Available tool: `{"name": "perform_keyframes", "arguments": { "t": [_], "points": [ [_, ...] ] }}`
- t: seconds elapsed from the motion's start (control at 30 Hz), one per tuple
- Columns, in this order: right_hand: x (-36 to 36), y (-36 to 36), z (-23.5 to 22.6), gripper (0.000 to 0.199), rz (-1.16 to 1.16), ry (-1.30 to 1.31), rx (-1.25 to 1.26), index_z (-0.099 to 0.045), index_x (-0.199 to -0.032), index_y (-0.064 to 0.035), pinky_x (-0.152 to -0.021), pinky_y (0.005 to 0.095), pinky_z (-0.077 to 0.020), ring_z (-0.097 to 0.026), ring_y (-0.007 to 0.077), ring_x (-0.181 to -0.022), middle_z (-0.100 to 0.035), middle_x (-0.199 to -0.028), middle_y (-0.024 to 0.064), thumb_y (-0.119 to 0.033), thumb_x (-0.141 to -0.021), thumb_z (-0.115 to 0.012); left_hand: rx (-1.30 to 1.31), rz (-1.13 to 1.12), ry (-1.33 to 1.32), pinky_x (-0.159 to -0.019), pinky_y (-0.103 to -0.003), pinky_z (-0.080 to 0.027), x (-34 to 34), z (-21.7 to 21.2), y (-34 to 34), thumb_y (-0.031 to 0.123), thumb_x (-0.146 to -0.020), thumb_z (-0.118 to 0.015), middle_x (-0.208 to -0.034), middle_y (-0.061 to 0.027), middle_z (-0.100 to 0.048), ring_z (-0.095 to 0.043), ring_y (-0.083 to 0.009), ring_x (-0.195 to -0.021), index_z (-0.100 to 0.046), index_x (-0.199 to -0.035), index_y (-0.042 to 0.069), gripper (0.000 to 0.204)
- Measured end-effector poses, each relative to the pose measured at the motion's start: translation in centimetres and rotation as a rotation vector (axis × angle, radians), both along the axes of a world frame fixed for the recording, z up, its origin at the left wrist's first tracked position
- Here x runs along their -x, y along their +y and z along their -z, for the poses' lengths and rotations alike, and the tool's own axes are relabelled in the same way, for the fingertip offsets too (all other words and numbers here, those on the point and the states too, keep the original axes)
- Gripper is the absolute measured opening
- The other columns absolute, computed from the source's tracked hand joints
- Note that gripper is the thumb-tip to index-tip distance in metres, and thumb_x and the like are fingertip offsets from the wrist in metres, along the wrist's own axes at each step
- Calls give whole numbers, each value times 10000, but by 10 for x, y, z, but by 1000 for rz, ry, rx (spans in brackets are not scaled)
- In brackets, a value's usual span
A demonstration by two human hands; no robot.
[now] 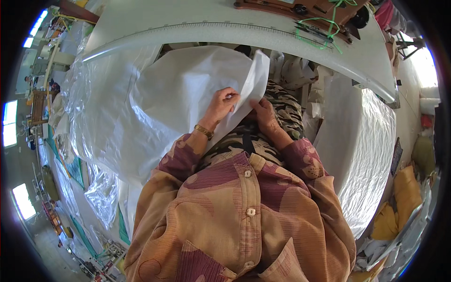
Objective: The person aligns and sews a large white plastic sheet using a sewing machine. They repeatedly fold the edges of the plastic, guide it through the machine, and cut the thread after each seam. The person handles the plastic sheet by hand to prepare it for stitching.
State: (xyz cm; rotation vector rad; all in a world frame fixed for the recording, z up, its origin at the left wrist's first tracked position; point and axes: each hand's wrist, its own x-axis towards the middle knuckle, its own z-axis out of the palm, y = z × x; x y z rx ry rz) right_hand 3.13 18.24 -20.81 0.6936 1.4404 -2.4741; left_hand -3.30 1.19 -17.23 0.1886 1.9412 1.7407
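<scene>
A large white plastic sheet [174, 89] is draped across my lap and spreads out to the left. Its right edge is folded up into a raised flap [257, 75]. My left hand [219, 107], with a watch [204, 131] on its wrist, rests against the sheet beside this fold, fingers curled and pinched at the white material. On the other side, my right hand [267, 117] grips the lower edge of the flap between thumb and fingers. Part of the right fingertips is hidden behind the sheet. Camouflage trousers [286, 105] show under the hands.
Ahead stands a pale table [188, 23] with a ruler scale along its front edge. On it sits a brown machine [300, 8] with green string [331, 28] tangled about it. More shiny white sheeting [357, 155] lies at my right, and yellow cloth [404, 192] lies farther right.
</scene>
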Motion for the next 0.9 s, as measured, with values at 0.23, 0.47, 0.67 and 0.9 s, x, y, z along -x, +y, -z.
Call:
{"name": "perform_keyframes", "arguments": {
  "t": [0.23,0.47,0.67,0.9],
  "points": [
    [49,-1,23,172,405,-211,-163,-655,-959,11,-625,343,-468,-569,170,-701,-655,-816,77,-152,-921,-616,-113,-131,-160,-530,-265,-501,-1,-16,-3,175,-951,-638,-754,-37,-602,-585,-125,-571,-616,-941,29,149],
    [60,-27,-27,229,417,228,-277,-631,-932,11,-595,330,-419,-451,95,-663,-568,-713,32,-205,-984,-573,204,-200,115,-625,-253,-481,-1,-79,-25,250,-965,-644,-861,1,-538,-516,-75,-739,-614,-991,68,186],
    [-45,71,-210,223,92,731,-1065,-642,-883,-10,-542,332,-382,-455,132,-602,-480,-648,57,-198,-986,-582,414,-596,828,-980,-319,-474,84,-239,-190,123,-919,-648,-1111,-128,-644,-592,-189,-1094,-664,-1063,-8,195],
    [-148,267,-79,285,1196,323,-1260,-636,-853,36,-588,326,-409,-488,131,-661,-579,-699,58,-201,-989,-557,268,-765,1062,-897,-334,-509,121,-441,-276,297,-1001,-563,-1164,-119,-632,-621,-217,-1036,-612,-1209,-4,369]
  ]
}}
